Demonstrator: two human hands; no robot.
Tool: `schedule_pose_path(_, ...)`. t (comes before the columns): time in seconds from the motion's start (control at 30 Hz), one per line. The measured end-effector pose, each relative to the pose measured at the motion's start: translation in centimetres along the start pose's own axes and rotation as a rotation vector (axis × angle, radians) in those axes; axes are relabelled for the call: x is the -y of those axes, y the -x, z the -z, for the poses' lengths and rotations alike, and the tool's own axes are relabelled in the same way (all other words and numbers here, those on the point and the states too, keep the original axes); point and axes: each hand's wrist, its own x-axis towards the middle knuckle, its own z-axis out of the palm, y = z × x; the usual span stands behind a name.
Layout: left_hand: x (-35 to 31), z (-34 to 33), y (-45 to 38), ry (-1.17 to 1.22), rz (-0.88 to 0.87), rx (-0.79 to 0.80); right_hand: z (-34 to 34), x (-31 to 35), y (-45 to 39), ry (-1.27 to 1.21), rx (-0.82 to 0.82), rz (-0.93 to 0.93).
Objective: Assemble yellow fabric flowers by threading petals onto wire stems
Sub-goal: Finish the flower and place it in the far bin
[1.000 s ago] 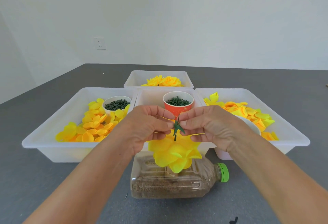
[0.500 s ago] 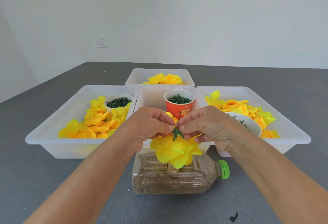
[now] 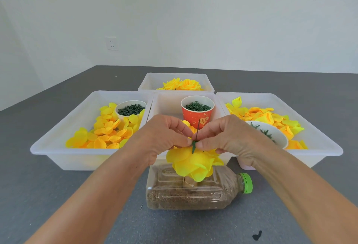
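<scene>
**Both hands pinched at the stem**

We see the left hand (image 3: 162,139) and right hand (image 3: 226,139) meeting fingertip to fingertip, each pinching the green calyx (image 3: 193,146) on the wire stem (image 3: 198,130) (upright, thin), just above the yellow flower (image 3: 191,163), over the bottle (image 3: 193,193).

So the bottle (image 3: 193,191) lies on its side on the table (image 3: 48,195), nearest the camera, cap (image 3: 247,182) pointing right. A flower (image 3: 190,162) sits just above it, stem wire (image 3: 197,130) sticking up between the left hand (image 3: 164,139) and right hand (image 3: 226,137). Behind them is the middle tray (image 3: 164,102) with a cup (image 3: 197,111) in it. Left tray (image 3: 64,137) holds petals (image 3: 108,129) and a small cup (image 3: 130,108) at the back — right tray (image 3: 319,137) holds petals plus a bowl (image 3: 271,133) at its near side. Farthest back, a tray (image 3: 176,79) with finished flowers (image 3: 182,85).
</scene>
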Motion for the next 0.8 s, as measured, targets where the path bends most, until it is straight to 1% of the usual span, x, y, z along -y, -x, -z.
schedule_pose_path(0.1, 0.1, 0.0, 0.1, -0.020, -0.052, -0.012, -0.2, -0.2, 0.0, -0.057, -0.019, 0.050)
schedule_pose_path(0.17, 0.3, -0.1, 0.1, -0.059, -0.088, -0.036, -0.3, -0.2, 0.0, -0.054, -0.041, 0.056)
schedule_pose_path(0.3, 0.5, -0.3, 0.2, -0.133, -0.147, -0.081, -0.4, -0.2, -0.4, -0.015, -0.097, -0.002)
schedule_pose_path(0.4, 0.7, -0.3, 0.3, -0.129, -0.162, -0.093, -0.2, -0.2, -0.4, -0.011, -0.090, -0.020)
schedule_pose_path(0.57, 0.9, -0.4, 0.6, -0.125, -0.203, -0.116, -0.2, -0.7, 0.2, 0.015, -0.099, 0.069)
schedule_pose_path(0.7, 1.2, -0.4, 0.5, -0.299, -0.280, -0.156, -0.5, -0.9, 0.3, 0.183, -0.134, 0.165)
schedule_pose_path(0.8, 1.2, -0.5, 0.6, -0.402, -0.315, -0.179, -0.6, -0.8, 0.0, 0.174, -0.134, 0.132)
